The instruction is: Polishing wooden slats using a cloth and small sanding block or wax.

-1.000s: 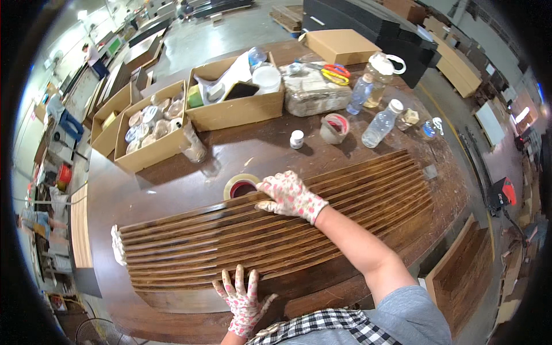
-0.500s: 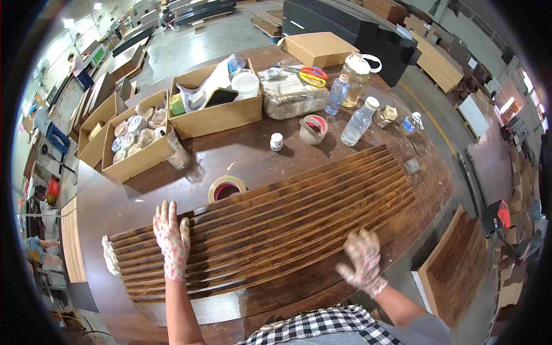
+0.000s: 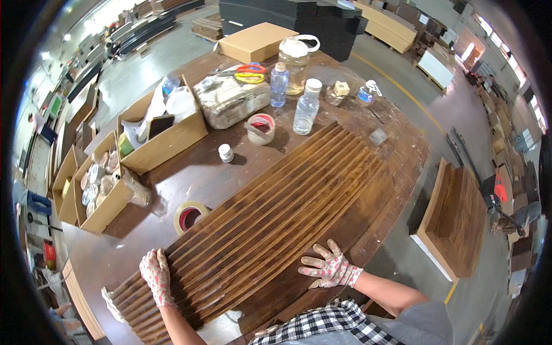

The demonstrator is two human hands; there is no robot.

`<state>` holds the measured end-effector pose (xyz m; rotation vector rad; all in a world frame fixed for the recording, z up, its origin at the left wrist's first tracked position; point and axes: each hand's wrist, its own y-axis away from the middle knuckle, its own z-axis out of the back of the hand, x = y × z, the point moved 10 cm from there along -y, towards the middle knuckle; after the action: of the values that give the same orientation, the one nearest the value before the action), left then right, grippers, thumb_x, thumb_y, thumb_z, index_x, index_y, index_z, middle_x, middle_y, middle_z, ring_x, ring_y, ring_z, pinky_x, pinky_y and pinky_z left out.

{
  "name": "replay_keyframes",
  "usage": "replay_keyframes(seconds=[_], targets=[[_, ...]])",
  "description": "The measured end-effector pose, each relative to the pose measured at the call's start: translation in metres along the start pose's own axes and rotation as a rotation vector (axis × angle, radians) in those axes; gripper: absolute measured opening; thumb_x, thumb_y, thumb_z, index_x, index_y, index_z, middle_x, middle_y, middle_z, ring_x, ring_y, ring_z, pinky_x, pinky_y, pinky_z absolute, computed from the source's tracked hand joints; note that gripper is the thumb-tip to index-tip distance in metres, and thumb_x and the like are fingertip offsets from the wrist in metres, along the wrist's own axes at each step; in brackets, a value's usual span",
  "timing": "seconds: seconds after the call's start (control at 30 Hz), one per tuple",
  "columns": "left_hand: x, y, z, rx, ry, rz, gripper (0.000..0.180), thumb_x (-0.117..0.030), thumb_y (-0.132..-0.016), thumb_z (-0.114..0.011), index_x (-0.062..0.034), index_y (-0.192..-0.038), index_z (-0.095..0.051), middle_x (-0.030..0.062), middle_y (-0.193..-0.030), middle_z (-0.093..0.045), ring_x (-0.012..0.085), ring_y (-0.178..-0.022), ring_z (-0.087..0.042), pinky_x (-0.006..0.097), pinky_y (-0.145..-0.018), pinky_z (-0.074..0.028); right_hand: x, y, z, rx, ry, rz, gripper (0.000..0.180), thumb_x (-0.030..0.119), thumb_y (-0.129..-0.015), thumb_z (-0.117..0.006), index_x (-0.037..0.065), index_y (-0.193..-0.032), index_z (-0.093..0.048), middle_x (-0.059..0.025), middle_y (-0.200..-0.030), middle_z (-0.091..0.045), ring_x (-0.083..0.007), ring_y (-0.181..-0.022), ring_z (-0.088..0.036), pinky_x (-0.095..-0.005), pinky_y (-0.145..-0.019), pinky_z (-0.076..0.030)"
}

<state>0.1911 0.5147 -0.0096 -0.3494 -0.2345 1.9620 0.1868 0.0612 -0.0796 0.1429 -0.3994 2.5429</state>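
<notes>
Woodworking workshop, concrete floor [image 3: 172, 52] with yellow line, stacked boards [image 3: 385, 26], cluttered round worktable [image 3: 190, 184], wood panels [image 3: 457, 215]

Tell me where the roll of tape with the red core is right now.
In the head view the tape roll lies flat on the worktable, left of centre, just beyond the slatted wooden panel and right of the open cardboard box.

On the counter [image 3: 190, 184] lies 1 slatted wooden panel [image 3: 270, 224], with 2 gloved hands flat on it: the left hand [image 3: 156, 276] and the right hand [image 3: 330, 267]. There are 2 clear plastic bottles [image 3: 305, 106], 1 large jug [image 3: 296, 57], 2 tape rolls [image 3: 190, 217], 1 small white-capped jar [image 3: 226, 153], 3 open cardboard boxes [image 3: 167, 144], 1 closed flat cardboard box [image 3: 256, 41] and 1 wrapped bundle [image 3: 230, 100].
</notes>
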Motion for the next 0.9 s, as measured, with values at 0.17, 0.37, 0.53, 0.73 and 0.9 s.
replay_keyframes(seconds=[0.17,0.37,0.53,0.73,0.9], targets=[[0.005,-0.001,-0.001,0.106,0.063,0.069,0.024,-0.021,-0.096,-0.053,-0.0019,-0.094,-0.067,0.0155,-0.088,-0.065,0.0352,-0.085,-0.059,0.045,-0.081,-0.045,0.000,-0.010,0.008,0.015,-0.037,0.051,0.075,0.065,-0.080,-0.059,0.036,-0.146,-0.041,0.0031,-0.155,-0.035,-0.0342,-0.145,-0.023,-0.0600,-0.117,-0.008],[-0.088,0.066,0.055,-0.200,0.218,-0.378,0.052,-0.020,-0.094,-0.053,-0.0071,-0.143,-0.044,0.0138,-0.143,-0.049,0.0358,-0.137,-0.040,0.051,-0.115,-0.028,0.014,-0.001,0.012,-0.067,-0.169,-0.034,0.072,0.057,-0.085,-0.060,0.027,-0.148,-0.040,-0.0006,-0.155,-0.035,-0.0346,-0.146,-0.021,-0.0590,-0.117,-0.005],[-0.190,0.170,0.031,0.236,0.223,-0.446,0.087,-0.034,-0.072,-0.073,-0.0102,-0.147,-0.035,0.0177,-0.151,-0.035,0.0444,-0.140,-0.030,0.060,-0.113,-0.024,0.011,-0.005,0.039,-0.152,-0.123,-0.027,0.067,0.045,-0.085,-0.066,0.023,-0.145,-0.044,-0.0032,-0.151,-0.042,-0.0351,-0.140,-0.033,-0.0552,-0.116,-0.018],[-0.198,0.184,0.024,0.172,0.090,-0.429,0.075,-0.034,-0.066,-0.075,-0.0087,-0.132,-0.049,0.0176,-0.141,-0.047,0.0441,-0.131,-0.041,0.060,-0.109,-0.029,-0.099,-0.078,0.128,-0.444,-0.154,-0.225,0.054,0.008,-0.080,-0.065,0.007,-0.132,-0.050,-0.0198,-0.133,-0.050,-0.0342,-0.126,-0.047,-0.0458,-0.105,-0.041],[-0.203,0.175,0.036,0.138,0.120,-0.362,0.058,-0.028,-0.069,-0.072,-0.0121,-0.122,-0.058,0.0125,-0.134,-0.054,0.0384,-0.127,-0.047,0.056,-0.109,-0.032,-0.221,-0.184,0.214,-0.774,0.034,-0.217,0.055,0.014,-0.088,-0.063,0.004,-0.139,-0.044,-0.0222,-0.146,-0.040,-0.0394,-0.134,-0.039,-0.0463,-0.113,-0.031]])
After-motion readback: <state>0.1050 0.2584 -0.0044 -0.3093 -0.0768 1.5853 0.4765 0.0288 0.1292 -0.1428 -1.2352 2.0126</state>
